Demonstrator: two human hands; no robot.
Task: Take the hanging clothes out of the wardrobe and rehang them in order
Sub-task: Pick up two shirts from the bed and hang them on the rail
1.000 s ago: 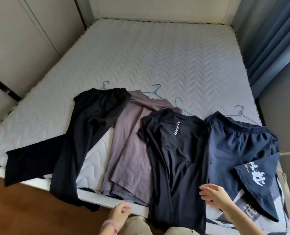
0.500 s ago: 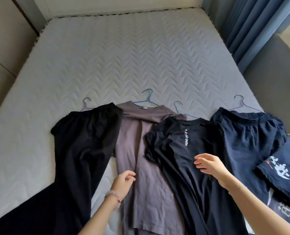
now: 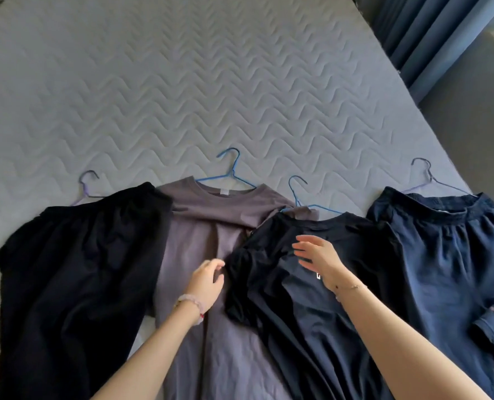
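two hands at the dark tee

four garments lie in a row on the near part of the bed (image 3: pixel 211 96), each on its own wire hanger (image 3: pixel 234 168), hooks pointing to the far side. laid flat and side by side, i'd say, so they can be sorted before rehanging. from the left: a black garment (image 3: pixel 81 269), a grey-purple t-shirt (image 3: pixel 211 215), a dark navy t-shirt (image 3: pixel 312 313) overlapping its right shoulder, and navy shorts (image 3: pixel 447 255).

the left hand (image 3: pixel 206 280) sits over the grey shirt, right at the dark tee's bunched sleeve, fingers (image 3: pixel 215 264) loosely curled, gripping nothing i can see. the right hand (image 3: pixel 317 255) is above the dark tee's chest, its fingers (image 3: pixel 304 243) spread, straight and empty. that tee looks like the pick.

writing now: a white print (image 3: pixel 318 276) peeks out by the right wrist, mostly covered and unreadable. the neck label (image 3: pixel 225 192) in the grey shirt is too small to read.
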